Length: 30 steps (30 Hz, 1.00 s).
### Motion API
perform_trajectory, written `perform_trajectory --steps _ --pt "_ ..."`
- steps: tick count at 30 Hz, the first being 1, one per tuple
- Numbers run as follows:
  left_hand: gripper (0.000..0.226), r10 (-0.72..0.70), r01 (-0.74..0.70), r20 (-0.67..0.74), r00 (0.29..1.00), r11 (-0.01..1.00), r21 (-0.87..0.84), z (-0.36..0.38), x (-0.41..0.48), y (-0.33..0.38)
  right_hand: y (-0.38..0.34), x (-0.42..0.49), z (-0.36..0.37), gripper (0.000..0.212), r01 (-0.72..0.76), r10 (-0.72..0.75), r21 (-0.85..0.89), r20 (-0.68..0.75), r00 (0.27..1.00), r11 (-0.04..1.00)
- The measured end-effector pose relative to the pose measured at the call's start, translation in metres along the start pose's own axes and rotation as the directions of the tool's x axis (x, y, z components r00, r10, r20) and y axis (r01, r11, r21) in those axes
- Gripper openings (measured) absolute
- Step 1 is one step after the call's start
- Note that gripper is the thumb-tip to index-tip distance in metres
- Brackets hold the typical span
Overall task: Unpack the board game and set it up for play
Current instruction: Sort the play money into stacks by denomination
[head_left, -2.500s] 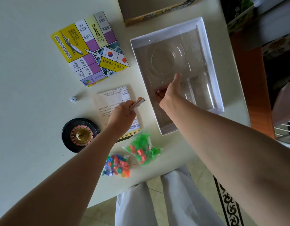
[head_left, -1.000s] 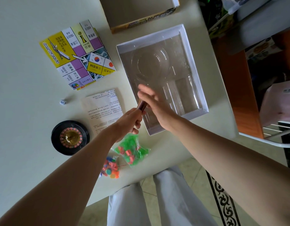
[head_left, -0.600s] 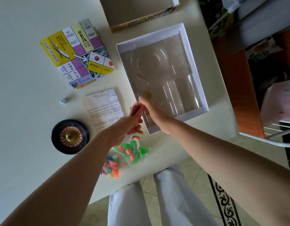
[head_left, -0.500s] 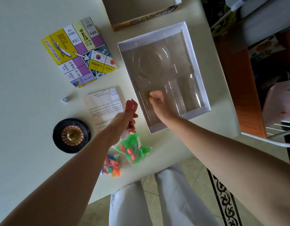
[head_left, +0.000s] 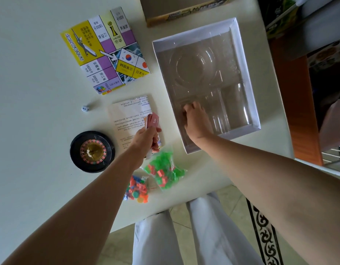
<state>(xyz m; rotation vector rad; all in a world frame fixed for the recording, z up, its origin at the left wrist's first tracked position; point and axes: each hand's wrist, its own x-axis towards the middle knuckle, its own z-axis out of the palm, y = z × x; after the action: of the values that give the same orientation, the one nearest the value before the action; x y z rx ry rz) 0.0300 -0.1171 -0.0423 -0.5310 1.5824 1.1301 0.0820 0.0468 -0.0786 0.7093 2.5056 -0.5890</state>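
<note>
Head view: paper notes (head_left: 153, 120) tight in left grip (head_left: 146, 139); right grip (head_left: 197, 121) inside tray (head_left: 243, 73), closure unclear.

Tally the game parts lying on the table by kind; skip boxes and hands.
Folded colourful game board: 1
Small white die: 1
Printed paper rules sheet: 1
Round black roulette wheel: 1
Clear bags of plastic pieces: 2
Total: 6

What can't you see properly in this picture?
All in the head view:
- Whatever the right hand reaches for in the clear tray: its curled fingers cover it.
- The stack of cards: the left hand wraps most of it, and the print is blurred.
- The dice: too small to read the dots.
- The printed box: cut off by the top edge.
</note>
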Motion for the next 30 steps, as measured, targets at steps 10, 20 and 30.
perform_trajectory --steps 10,20,30 --pt "0.023 0.044 -0.049 -0.036 0.998 0.989 -0.138 -0.010 -0.007 -0.011 0.016 0.016 -0.005 0.009 0.064 -0.038 0.234 -0.113 0.993 0.970" --pt "0.013 0.110 -0.156 -0.131 0.985 0.893 -0.422 -0.051 -0.038 -0.028 -0.094 0.006 -0.010 0.011 -0.003 -0.110 0.610 0.148 0.983 0.792" --pt "0.012 0.083 -0.104 -0.064 0.995 0.861 -0.498 -0.161 -0.046 -0.066 -0.208 0.025 0.066 0.014 0.005 -0.054 0.352 0.130 0.990 0.936"
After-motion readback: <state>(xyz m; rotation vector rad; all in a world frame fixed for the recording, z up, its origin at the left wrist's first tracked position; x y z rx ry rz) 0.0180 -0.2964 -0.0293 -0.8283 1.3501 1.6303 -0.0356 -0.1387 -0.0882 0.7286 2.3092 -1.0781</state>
